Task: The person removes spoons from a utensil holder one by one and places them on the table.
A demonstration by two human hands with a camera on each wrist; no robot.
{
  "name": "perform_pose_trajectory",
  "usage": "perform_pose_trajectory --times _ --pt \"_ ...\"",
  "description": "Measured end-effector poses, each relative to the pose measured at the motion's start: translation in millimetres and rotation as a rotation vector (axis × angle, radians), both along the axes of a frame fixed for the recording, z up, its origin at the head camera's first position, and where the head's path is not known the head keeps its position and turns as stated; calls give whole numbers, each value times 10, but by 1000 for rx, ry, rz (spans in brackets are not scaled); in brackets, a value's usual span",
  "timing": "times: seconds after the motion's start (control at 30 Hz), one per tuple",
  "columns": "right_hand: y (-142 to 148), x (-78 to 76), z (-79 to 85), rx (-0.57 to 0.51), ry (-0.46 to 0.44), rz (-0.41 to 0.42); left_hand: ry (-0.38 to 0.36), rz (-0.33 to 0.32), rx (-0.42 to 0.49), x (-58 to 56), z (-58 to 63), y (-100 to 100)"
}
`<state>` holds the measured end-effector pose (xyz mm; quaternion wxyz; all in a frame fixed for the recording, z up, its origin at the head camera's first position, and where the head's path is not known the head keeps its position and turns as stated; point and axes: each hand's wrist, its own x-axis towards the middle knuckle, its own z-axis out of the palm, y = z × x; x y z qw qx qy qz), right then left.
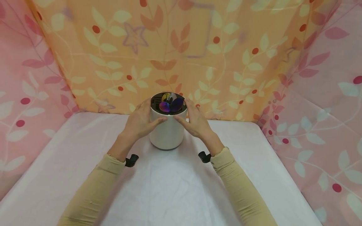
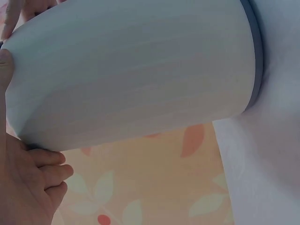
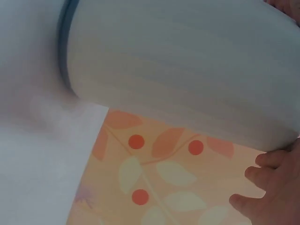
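Observation:
A white cylinder (image 1: pixel 167 133) with a dark base ring stands upright on the white-covered table. Its slanted top (image 1: pixel 156 108) is dark and glossy, with slots at the left and round lens-like discs (image 1: pixel 165 106) shining purple, blue and yellow. My left hand (image 1: pixel 140 121) grips its upper left side, thumb across the front just below the rim. On the opposite side, my right hand (image 1: pixel 197 121) holds it the same way, thumb pointing inward. In the left wrist view, the left fingers (image 2: pixel 54 171) lie along the upper end; right fingers (image 3: pixel 269 173) show likewise in the right wrist view.
White cloth covers the table (image 1: pixel 167 188). An orange leaf-patterned curtain (image 1: pixel 198 69) hangs close behind the cylinder, and pink patterned curtains (image 1: pixel 25 78) stand at both sides. Black wrist-worn pieces (image 1: pixel 131 160) stick out inward from both sleeves.

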<state>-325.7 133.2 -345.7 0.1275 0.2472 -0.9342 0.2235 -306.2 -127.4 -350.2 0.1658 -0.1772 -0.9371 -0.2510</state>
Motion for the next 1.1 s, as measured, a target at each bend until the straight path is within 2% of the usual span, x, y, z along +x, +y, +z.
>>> perform_pose_trajectory --times 0.27,0.4,0.53,0.63,0.77,0.83,0.97,1.1 --pt "-50 -2 161 150 3 -65 -57 -1 -18 13 12 -38" --pt "-69 2 226 188 -21 -72 -45 -19 11 59 41 -94" --pt "-79 10 265 215 -31 -70 14 -27 100 142 76 -150" --pt "-78 15 273 235 -28 -66 108 -45 214 206 105 -165" --pt "-77 11 264 254 -20 -55 266 -126 399 258 154 -125" --pt "-78 6 260 255 -19 -50 319 -182 471 264 177 -85" --pt "-83 0 261 250 -22 -50 345 -256 522 244 208 6" --pt "-82 -25 267 249 -14 -52 325 -281 512 202 224 67"
